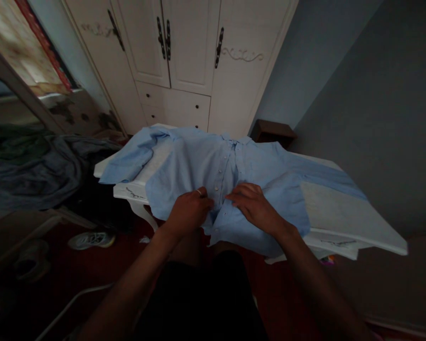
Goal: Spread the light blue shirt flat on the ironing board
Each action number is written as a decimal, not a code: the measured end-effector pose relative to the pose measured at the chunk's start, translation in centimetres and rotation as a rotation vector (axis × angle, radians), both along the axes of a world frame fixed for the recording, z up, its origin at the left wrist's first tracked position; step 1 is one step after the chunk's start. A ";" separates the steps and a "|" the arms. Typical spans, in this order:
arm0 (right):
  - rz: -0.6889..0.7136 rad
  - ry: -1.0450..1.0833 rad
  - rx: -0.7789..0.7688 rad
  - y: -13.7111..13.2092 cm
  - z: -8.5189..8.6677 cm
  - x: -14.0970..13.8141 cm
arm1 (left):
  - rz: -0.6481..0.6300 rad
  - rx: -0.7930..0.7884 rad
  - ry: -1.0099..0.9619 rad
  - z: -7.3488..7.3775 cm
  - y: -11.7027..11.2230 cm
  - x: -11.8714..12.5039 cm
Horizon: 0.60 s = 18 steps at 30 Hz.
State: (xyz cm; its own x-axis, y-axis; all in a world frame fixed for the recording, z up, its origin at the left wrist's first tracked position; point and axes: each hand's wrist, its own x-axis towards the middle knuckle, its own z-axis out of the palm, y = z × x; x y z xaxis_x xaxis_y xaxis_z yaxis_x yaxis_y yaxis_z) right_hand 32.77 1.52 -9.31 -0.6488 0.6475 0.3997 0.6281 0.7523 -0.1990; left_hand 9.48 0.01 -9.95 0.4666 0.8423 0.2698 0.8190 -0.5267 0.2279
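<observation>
A light blue button-up shirt [184, 156] lies spread out on a white table [326, 208], its collar at the far side and its sleeves stretched to left and right. The front is partly open down the middle, with small pale buttons along the left-hand edge. My left hand [191, 208] is closed on that edge near the lower front, with a ring on one finger. Just across the gap, my right hand [252, 203] pinches the other front edge with bent fingers. The shirt's hem hangs over the table's near edge. The fingertips' exact grip is partly hidden.
Behind the table stands a white wardrobe [184, 61] with dark handles. A small brown box-like piece [273, 132] is by the wall. Dark clothes [46, 166] are heaped on the left, and a shoe [92, 240] lies on the red floor.
</observation>
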 end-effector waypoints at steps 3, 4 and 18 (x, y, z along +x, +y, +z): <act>-0.005 0.015 0.019 0.0 0.1 0.1 | -0.039 0.009 -0.057 1.0 0.5 0.1; 0.002 0.017 0.018 0.0 0.2 0.1 | -0.071 0.007 -0.062 1.3 0.7 0.1; 0.145 0.057 -0.031 0.9 -0.2 0.1 | -0.462 -0.006 0.090 2.4 4.6 -0.1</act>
